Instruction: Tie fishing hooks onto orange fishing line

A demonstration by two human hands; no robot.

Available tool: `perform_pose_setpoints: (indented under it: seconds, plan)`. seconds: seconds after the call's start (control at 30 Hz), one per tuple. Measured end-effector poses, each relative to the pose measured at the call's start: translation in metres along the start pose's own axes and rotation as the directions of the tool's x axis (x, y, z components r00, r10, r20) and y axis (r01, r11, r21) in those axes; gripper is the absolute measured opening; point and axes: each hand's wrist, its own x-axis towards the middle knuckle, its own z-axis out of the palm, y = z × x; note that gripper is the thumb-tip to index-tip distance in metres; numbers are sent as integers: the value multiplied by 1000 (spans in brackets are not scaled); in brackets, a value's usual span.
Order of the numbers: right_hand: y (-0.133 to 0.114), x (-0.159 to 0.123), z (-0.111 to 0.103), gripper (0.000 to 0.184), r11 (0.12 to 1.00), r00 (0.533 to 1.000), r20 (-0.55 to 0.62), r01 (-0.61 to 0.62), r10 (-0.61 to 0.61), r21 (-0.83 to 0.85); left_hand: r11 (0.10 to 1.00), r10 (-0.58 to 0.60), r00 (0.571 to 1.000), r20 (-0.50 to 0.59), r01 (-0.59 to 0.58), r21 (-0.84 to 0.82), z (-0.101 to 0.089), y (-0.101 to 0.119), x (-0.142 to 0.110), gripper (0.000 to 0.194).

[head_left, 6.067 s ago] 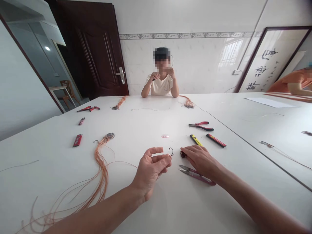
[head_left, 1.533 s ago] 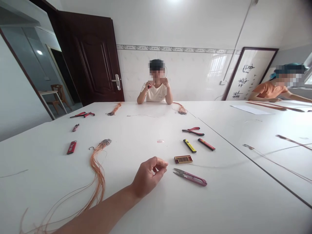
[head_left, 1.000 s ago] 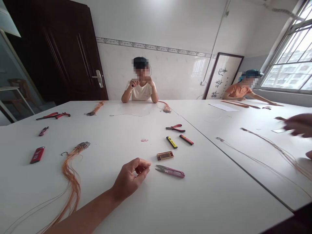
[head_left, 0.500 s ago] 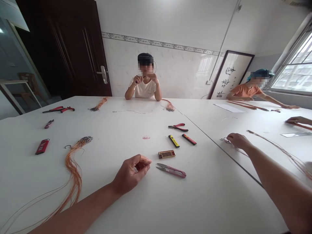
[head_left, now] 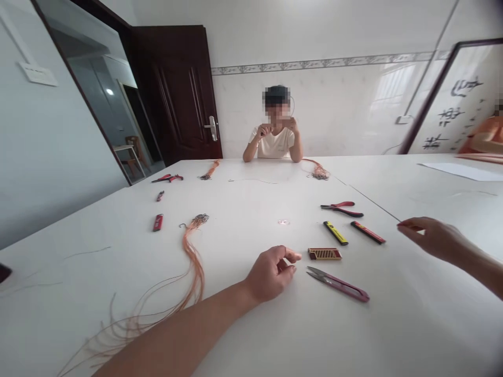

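Note:
My left hand [head_left: 273,273] rests on the white table with fingers curled, index finger and thumb apart, and nothing visible between them. It is nearest to the thread snips [head_left: 338,284] and a gold-patterned lighter [head_left: 325,254]. Over the table seam, to the right of a red lighter [head_left: 368,232], my right hand [head_left: 436,238] pinches thumb and forefinger together; anything in the pinch is too small to make out. A yellow lighter [head_left: 335,233] and red-handled pliers [head_left: 341,208] lie between the hands, farther back. Left of my left hand is a bundle of orange lines with hooks [head_left: 194,248].
Across the table sits a person [head_left: 275,139] with both hands raised. Another red lighter [head_left: 157,222], a small tool [head_left: 160,196] and other pliers [head_left: 168,178] lie at left. More hooked line bundles [head_left: 320,172] and a white sheet [head_left: 463,171] are farther back.
The view has turned left, so the table things appear farther right. Relative to them, my right hand has shifted left, away from where the small hooks lay. My left hand stays near the snips.

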Motion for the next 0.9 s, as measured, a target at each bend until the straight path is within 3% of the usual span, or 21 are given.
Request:
perform_pose_setpoints:
  seconds: [0.1,0.17,0.3,0.4,0.5,0.57,0.63,0.73,0.9]
  plan:
    - [-64,-13,16,24,980,982,26,183,-185,75,996,-6,999,-47,10,85,-9,9,8,17]
    - [-100,-26,25,24,949,954,-4,297,-298,105,984,-17,994,-112,36,172,-28,17,19,19]
    - [-135,-47,37,21,840,849,-145,526,-508,135,904,-90,947,-307,207,373,-103,25,39,26]
    - [-134,-53,43,21,827,845,-121,535,-522,171,763,-203,833,-516,464,450,-169,8,38,25]
    - [-129,-55,46,24,861,886,-59,462,-460,212,570,-364,678,-639,704,423,-214,-26,28,22]
    - [-128,-55,46,25,878,904,-41,423,-425,223,460,-441,592,-675,794,396,-227,-50,22,23]
    - [-128,-56,46,25,884,910,-32,410,-414,226,393,-476,544,-690,834,386,-232,-69,17,25]
    - [-129,-57,44,24,887,912,-4,399,-409,232,353,-488,523,-699,850,390,-233,-84,15,27]
    - [-126,-57,45,24,884,908,23,402,-419,238,354,-487,523,-699,850,390,-235,-88,15,27]
